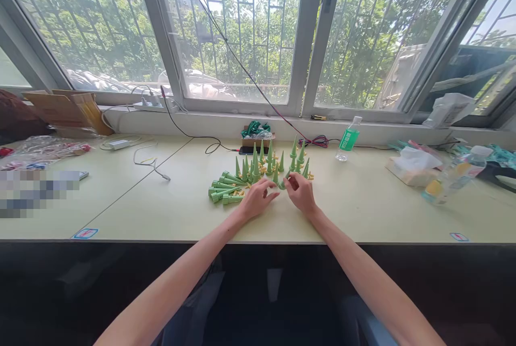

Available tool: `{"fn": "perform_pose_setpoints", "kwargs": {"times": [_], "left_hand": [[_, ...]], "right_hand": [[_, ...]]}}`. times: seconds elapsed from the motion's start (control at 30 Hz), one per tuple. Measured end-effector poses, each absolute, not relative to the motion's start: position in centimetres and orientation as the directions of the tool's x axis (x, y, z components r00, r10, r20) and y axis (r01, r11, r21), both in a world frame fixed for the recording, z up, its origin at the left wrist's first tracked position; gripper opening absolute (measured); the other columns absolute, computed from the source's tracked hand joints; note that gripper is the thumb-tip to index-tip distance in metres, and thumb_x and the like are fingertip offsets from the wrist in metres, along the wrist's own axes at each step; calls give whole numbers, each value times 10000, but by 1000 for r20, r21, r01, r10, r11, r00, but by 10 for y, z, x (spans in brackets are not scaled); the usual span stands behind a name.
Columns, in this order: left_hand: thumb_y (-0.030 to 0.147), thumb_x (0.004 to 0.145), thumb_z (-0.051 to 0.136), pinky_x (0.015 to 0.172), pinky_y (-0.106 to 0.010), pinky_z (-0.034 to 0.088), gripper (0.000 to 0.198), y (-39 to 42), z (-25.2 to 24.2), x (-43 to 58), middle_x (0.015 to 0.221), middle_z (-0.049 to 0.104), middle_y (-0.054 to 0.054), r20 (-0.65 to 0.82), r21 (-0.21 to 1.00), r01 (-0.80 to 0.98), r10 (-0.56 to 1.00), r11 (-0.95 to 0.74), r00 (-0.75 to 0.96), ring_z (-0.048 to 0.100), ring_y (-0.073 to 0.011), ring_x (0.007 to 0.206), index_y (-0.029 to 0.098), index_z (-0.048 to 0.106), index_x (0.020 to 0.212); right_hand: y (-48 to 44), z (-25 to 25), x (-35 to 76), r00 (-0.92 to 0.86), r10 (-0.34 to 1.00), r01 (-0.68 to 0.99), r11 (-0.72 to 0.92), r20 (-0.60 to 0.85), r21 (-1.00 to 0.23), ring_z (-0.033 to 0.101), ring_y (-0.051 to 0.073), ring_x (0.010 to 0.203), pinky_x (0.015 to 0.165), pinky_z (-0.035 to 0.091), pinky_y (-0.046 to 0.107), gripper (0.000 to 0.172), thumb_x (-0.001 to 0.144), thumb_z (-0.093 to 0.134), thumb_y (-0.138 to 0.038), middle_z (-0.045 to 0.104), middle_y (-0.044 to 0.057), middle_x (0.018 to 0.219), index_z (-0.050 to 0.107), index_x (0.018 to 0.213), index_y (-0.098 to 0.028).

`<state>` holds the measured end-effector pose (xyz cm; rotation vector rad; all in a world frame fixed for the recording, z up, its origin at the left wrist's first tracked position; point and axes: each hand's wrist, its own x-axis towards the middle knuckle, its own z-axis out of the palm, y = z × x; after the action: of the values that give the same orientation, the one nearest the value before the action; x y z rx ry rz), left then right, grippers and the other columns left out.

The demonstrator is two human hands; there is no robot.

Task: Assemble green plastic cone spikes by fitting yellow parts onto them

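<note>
Several green cones (256,168) stand upright on the pale table, with small yellow pieces (310,175) among them. More green cone pieces (220,193) lie on their sides at the left of the group. My left hand (260,197) is beside a small upright green cone (276,175), thumb and forefinger apart, nothing visible between them. My right hand (299,191) has its fingers pinched together at a green cone (286,180), partly hidden by the fingers.
Behind the cones are a phone (252,150) and a small box (258,142) of green material. A bottle (348,141), tissue box (413,170) and another bottle (457,177) stand to the right. Cables (155,163) and a cardboard box (66,112) are at left. The table's front edge (278,242) runs below my hands.
</note>
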<state>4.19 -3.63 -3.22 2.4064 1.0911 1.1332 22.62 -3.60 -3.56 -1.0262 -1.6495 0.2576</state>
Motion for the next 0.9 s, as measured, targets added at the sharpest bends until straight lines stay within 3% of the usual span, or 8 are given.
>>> {"fn": "perform_pose_setpoints", "kwargs": {"times": [0.4,0.67,0.9], "left_hand": [[270,926,531,644,-245,447,156,-35,-33,41,880,615,-30,558,484,522,707,-703,435,512,-89,582,166,647,914],[267,935,504,632,-241,443,176,-36,-32,42,861,612,-25,555,471,529,703,-706,443,514,-93,593,162,641,901],[261,939,497,642,-243,444,175,-36,-34,42,854,608,-22,554,457,538,700,-709,452,512,-91,587,162,639,906]], "right_hand": [[-17,-45,233,39,737,676,478,675,-561,580,204,719,697,431,314,212,947,472,-306,647,106,891,610,980,-149],[-19,-41,231,-3,808,795,359,589,-489,626,220,813,729,445,291,207,959,461,-239,675,107,929,636,1004,-139],[-17,-43,231,8,841,805,315,541,-503,654,234,927,798,464,302,238,954,457,-199,694,131,1038,649,1083,-142]]}}
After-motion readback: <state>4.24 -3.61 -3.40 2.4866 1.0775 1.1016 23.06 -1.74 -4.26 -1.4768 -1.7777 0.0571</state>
